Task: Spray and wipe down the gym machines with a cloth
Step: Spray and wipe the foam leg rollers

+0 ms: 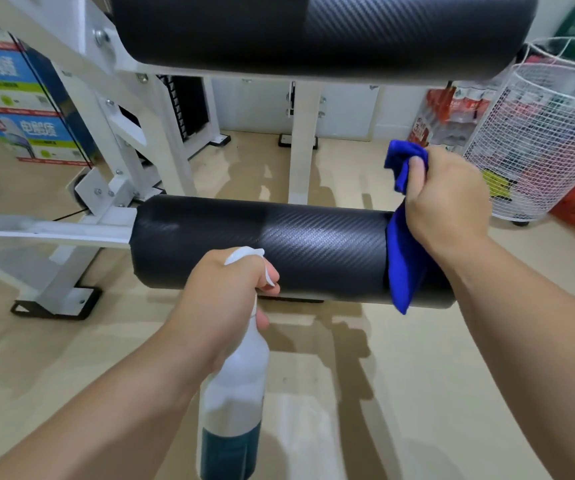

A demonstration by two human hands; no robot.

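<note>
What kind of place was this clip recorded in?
Likely a small private or home gym that doubles as storage: a white-framed machine with a black padded roller and a weight stack, with stacked cartons and a wire basket alongside.

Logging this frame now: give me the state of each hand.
Left hand: closed on the spray bottle, finger at the trigger.
Right hand: closed on the blue cloth, which hangs over the lower roller pad.
</note>
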